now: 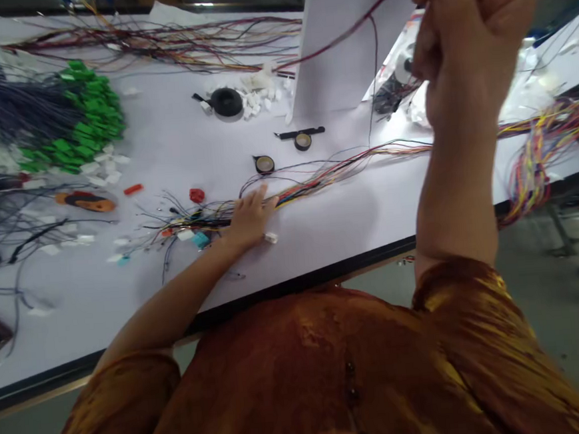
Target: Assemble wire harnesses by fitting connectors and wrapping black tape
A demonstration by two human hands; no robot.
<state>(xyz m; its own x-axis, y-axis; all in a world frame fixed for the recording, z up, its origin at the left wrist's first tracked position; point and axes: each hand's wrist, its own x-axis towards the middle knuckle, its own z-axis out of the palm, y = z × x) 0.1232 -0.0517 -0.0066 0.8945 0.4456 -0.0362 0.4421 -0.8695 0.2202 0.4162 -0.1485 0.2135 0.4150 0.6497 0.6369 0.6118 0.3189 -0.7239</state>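
Observation:
My left hand (249, 217) lies on a bundle of multicoloured wires (311, 183) along the front of the table, its fingers stretched out over them. White, teal and red connectors sit among the loose wire ends beside it; a small white connector (270, 237) lies by its edge. Raised high at the upper right, my right hand (475, 28) is closed on a dark red wire (377, 3). That wire slants down leftward to the rear wires, and a thin strand hangs from it toward the front bundle.
Green connectors (86, 119) on dark wires are heaped at the left, near an orange-black tool (86, 201). Tape rolls (264, 165) and a black tool (300, 133) lie mid-table. A white panel (331, 46) stands behind. More wires (531, 164) droop over the right edge.

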